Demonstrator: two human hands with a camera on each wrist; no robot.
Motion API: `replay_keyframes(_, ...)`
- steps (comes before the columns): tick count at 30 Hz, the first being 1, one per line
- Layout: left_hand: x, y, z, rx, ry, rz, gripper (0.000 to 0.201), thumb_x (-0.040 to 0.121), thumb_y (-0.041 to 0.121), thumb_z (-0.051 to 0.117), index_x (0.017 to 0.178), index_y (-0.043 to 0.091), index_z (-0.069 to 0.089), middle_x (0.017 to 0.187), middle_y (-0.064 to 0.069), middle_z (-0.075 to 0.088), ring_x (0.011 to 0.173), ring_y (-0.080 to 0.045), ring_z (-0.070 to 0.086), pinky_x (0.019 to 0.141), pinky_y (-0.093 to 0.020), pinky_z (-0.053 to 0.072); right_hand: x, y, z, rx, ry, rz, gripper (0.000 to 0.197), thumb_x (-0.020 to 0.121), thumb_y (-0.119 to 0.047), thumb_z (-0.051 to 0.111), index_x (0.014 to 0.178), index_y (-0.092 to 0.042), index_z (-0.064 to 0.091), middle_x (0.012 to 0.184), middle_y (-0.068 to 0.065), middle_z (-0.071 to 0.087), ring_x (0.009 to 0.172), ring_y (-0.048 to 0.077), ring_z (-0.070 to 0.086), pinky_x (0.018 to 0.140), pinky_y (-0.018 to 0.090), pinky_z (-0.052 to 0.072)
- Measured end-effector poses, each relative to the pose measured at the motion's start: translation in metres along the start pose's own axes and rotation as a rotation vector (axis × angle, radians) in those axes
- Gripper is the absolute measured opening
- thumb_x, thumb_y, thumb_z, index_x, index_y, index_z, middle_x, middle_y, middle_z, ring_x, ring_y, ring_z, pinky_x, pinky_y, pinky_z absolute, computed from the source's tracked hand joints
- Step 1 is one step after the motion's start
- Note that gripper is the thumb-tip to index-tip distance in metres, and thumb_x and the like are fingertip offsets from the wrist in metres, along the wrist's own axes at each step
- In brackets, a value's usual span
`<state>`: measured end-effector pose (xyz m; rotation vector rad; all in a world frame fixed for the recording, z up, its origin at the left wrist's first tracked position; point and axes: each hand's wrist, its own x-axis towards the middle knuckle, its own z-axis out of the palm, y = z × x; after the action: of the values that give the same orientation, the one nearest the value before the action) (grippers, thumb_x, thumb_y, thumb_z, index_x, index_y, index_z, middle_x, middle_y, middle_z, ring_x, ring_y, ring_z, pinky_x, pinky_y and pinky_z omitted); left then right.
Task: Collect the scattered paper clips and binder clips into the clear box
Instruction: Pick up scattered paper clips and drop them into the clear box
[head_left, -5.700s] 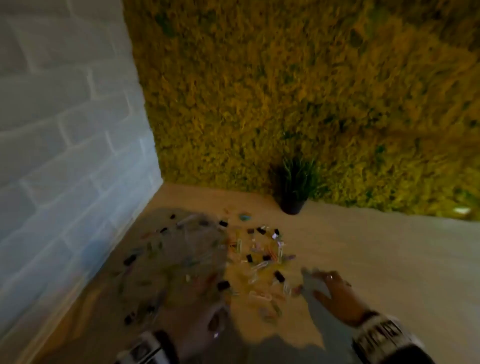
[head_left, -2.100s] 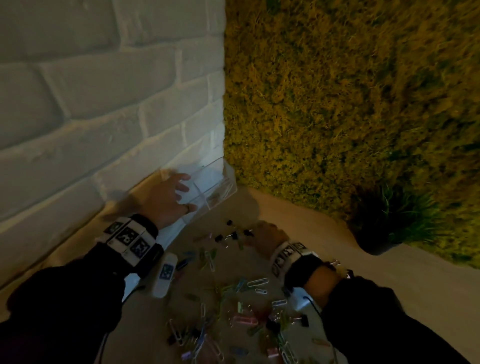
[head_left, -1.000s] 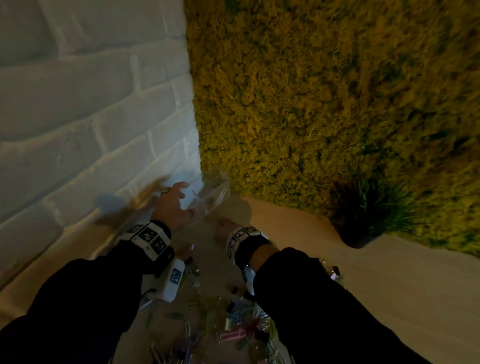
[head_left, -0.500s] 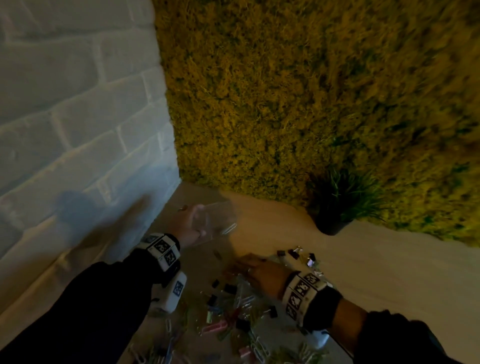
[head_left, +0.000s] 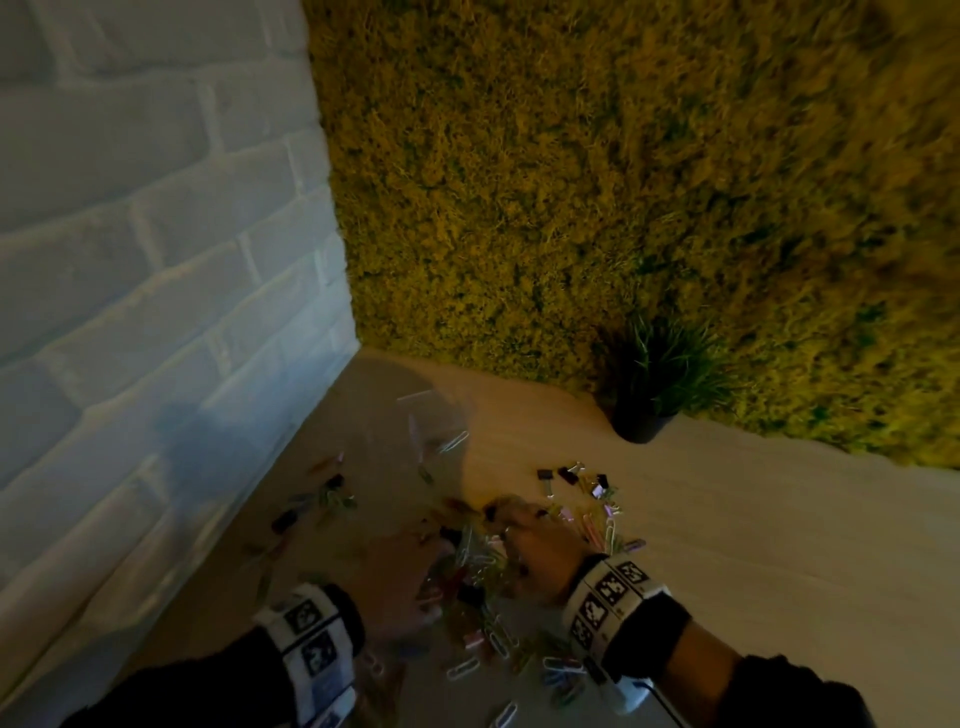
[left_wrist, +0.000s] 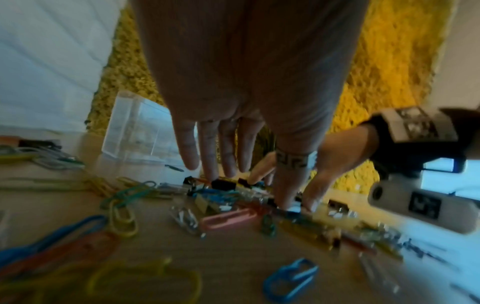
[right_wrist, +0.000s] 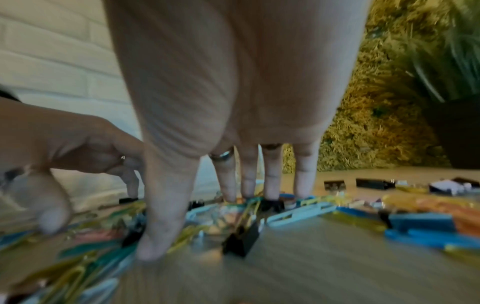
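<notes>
The bench (head_left: 753, 545) is light wood and runs into a corner, with a white brick wall (head_left: 130, 260) on one side and a yellow moss wall (head_left: 623, 182) behind. A dark plant pot (head_left: 641, 423) stands by the moss wall.

The clear box (head_left: 431, 421) sits on the bench near that corner, well apart from both hands. Only a few clips seem to be inside it, so I think the job has hardly begun.

Most of the clips are out on the bench. A big heap of colored paper clips (head_left: 483, 566) lies between the hands, and more lie loose toward the brick wall. A small bunch of black binder clips (head_left: 571, 475) sits just past the heap.

The right hand (head_left: 540, 540) is spread over the heap, its straight fingers (right_wrist: 271, 181) pressing down on the clips. It grasps nothing yet. The left hand (head_left: 400, 597) is blurry from above, but its own camera shows its fingers (left_wrist: 207, 152) straight and reaching down to the pile, its grip released too.

Nearly all the clips are left to scoop up and carry to the box.
</notes>
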<state>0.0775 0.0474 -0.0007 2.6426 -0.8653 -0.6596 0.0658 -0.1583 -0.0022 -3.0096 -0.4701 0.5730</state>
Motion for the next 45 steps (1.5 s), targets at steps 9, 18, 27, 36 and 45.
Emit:
replay_keyframes(9, 0.016, -0.002, 0.014, -0.066, 0.05, -0.181, 0.029, 0.092, 0.007, 0.049, 0.119, 0.009, 0.059, 0.121, -0.012, 0.058, 0.11, -0.026, 0.056, 0.093, -0.031, 0.043, 0.01, 0.0, 0.02, 0.218, 0.079, 0.029, 0.034, 0.081, -0.007, 0.062, 0.115, -0.01, 0.059, 0.141, 0.004, 0.037, 0.122, 0.023, 0.05, 0.098, 0.031, 0.044)
replay_keyframes(18, 0.012, 0.015, 0.013, -0.431, 0.186, -0.275, 0.019, 0.097, 0.013, 0.036, 0.084, 0.009, 0.05, 0.073, -0.001, 0.04, 0.066, -0.014, 0.039, 0.065, -0.027, 0.038, 0.005, 0.004, 0.016, 0.134, 0.052, 0.062, 0.027, 0.09, -0.001, 0.046, 0.107, -0.008, 0.066, 0.128, 0.007, 0.055, 0.107, 0.026, 0.06, 0.089, 0.037, 0.052)
replay_keyframes(27, 0.001, -0.009, -0.008, -0.809, 0.179, -0.19, 0.027, 0.09, -0.005, 0.049, 0.076, 0.016, 0.06, 0.07, 0.005, 0.052, 0.065, -0.007, 0.047, 0.057, -0.011, 0.038, -0.031, 0.027, -0.002, 1.548, 0.255, 0.27, 0.015, 0.092, -0.002, 0.051, 0.082, 0.001, 0.062, 0.064, 0.003, 0.057, 0.049, 0.005, 0.055, 0.048, 0.014, 0.047)
replay_keyframes(36, 0.017, -0.032, 0.011, -2.067, -0.137, 0.134, 0.021, 0.089, 0.009, 0.054, 0.1, -0.007, 0.064, 0.097, -0.019, 0.067, 0.089, -0.028, 0.065, 0.079, -0.032, 0.051, -0.013, 0.021, 0.012, 2.409, 0.149, 0.165, 0.05, 0.026, -0.011, 0.093, 0.069, 0.002, 0.071, 0.063, 0.013, 0.064, 0.057, 0.021, 0.067, 0.061, 0.033, 0.059)
replay_keyframes(45, 0.019, -0.003, -0.001, -0.64, 0.221, -0.206, 0.021, 0.092, 0.012, 0.051, 0.073, 0.018, 0.048, 0.072, 0.008, 0.044, 0.075, -0.011, 0.051, 0.06, -0.011, 0.035, 0.031, 0.0, -0.003, 2.289, 0.04, 0.397, 0.046, 0.096, -0.037, 0.043, 0.055, -0.015, 0.041, 0.039, -0.002, 0.04, 0.034, 0.011, 0.04, 0.034, 0.013, 0.034)
